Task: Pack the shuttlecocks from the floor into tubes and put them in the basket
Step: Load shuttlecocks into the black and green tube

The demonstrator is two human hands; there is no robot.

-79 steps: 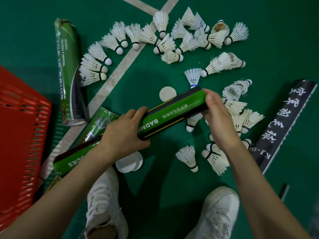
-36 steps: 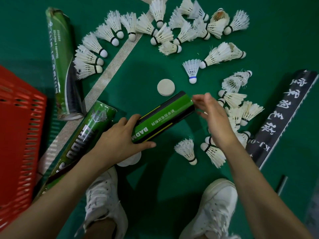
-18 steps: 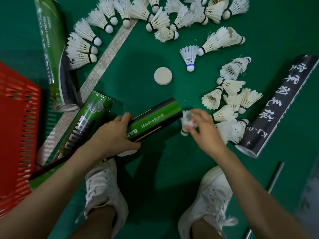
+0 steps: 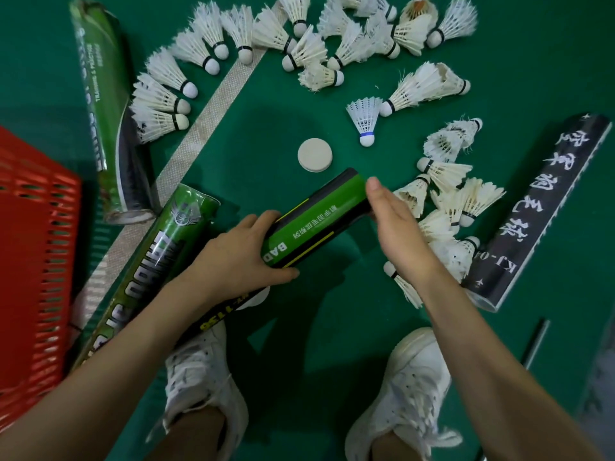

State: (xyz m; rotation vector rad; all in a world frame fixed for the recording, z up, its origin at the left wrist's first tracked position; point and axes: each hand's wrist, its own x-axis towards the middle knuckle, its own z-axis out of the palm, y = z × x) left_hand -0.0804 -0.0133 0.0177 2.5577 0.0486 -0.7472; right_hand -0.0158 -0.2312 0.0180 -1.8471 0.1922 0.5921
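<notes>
- the white feathered shuttlecocks are spread over the green court floor: a long arc across the top, a loose heap just right of the right hand, and a single mesh-skirted one with a blue band standing apart.
- the short green-and-black cardboard tube is held tilted above the floor, gripped at its lower end by the left hand, whose fingers are wrapped around it.
- the right hand is now pressed against the tube's upper open end; half a second earlier it was at the heap, closed on a shuttlecock. whether that shuttlecock is under the palm or already inside cannot be told, nor exactly how the fingers are set.
- from this it is judged that one more shuttlecock is being pushed in, so the filling step is under way, not finished.
- a round cream-coloured cap lies on the floor just beyond the tube's mouth, unused.
- two long green tubes and a black tube with white characters lie on the floor, outside the red slatted plastic basket at the left edge.
- much of the task is judged to remain.
</notes>
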